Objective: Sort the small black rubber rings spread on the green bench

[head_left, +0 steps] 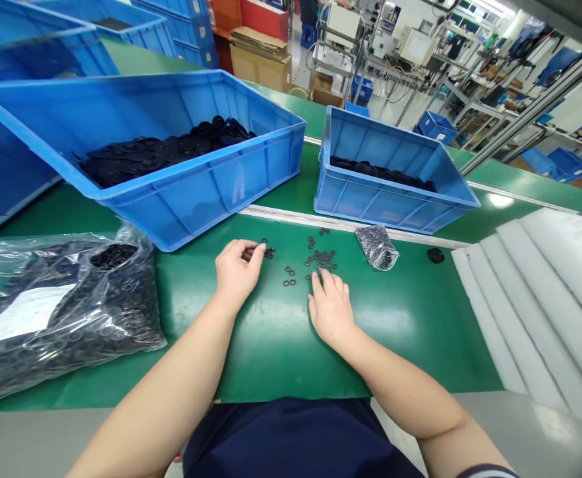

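Small black rubber rings (318, 260) lie scattered on the green bench mat (276, 345) between my hands. My left hand (238, 272) has its fingertips drawn together beside a little cluster of rings (270, 253); whether a ring sits between them is hidden. My right hand (330, 309) rests on the mat with its fingers apart, the fingertips touching the lower edge of the scattered rings. A small clear plastic bag of rings (377, 247) lies to the right of them. At the left is a large clear bag (56, 312) stuffed with black rings.
Two blue plastic crates (206, 192) (385, 199) holding black rings stand behind a metal rail (341, 222). A black disc (435, 255) lies on the mat. Stepped white foam sheets (545, 299) occupy the right side, and workshop benches and equipment stand beyond.
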`<action>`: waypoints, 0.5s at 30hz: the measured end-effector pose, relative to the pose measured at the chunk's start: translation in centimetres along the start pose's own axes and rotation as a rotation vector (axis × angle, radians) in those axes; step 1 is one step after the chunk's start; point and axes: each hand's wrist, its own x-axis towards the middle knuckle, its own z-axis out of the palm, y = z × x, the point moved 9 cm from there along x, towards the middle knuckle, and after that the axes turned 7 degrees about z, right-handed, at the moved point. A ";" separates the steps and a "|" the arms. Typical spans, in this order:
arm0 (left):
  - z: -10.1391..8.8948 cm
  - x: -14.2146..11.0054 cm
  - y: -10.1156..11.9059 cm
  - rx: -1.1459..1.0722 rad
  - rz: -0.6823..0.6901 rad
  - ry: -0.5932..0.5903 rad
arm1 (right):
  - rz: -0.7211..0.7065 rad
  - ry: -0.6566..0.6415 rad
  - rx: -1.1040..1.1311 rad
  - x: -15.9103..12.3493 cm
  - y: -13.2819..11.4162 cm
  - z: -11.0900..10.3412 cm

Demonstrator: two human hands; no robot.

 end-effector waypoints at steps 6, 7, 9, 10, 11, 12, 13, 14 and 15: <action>0.4 0.5 1.1 0.109 0.161 -0.121 | -0.039 0.047 0.070 1.4 1.0 0.2; 1.4 0.2 1.8 0.104 0.210 -0.218 | -0.008 0.070 0.084 1.9 1.7 0.0; 3.3 -1.0 3.0 0.099 0.291 -0.412 | 0.047 0.138 0.121 2.4 3.5 -0.7; 4.2 -1.6 3.4 0.104 0.315 -0.489 | 0.071 0.180 0.149 2.4 4.5 -1.3; 4.9 -2.2 3.6 0.112 0.327 -0.547 | 0.096 0.225 0.185 2.4 5.7 -2.0; 5.4 -2.7 3.6 0.122 0.329 -0.585 | 0.130 0.273 0.226 2.2 7.1 -2.7; 5.8 -3.0 3.5 0.131 0.326 -0.608 | 0.184 0.322 0.270 2.0 8.9 -3.3; 6.0 -3.2 3.4 0.139 0.322 -0.617 | 0.254 0.368 0.310 1.7 11.0 -4.0; 6.2 -3.3 3.2 0.143 0.318 -0.615 | 0.343 0.409 0.342 1.5 13.2 -4.5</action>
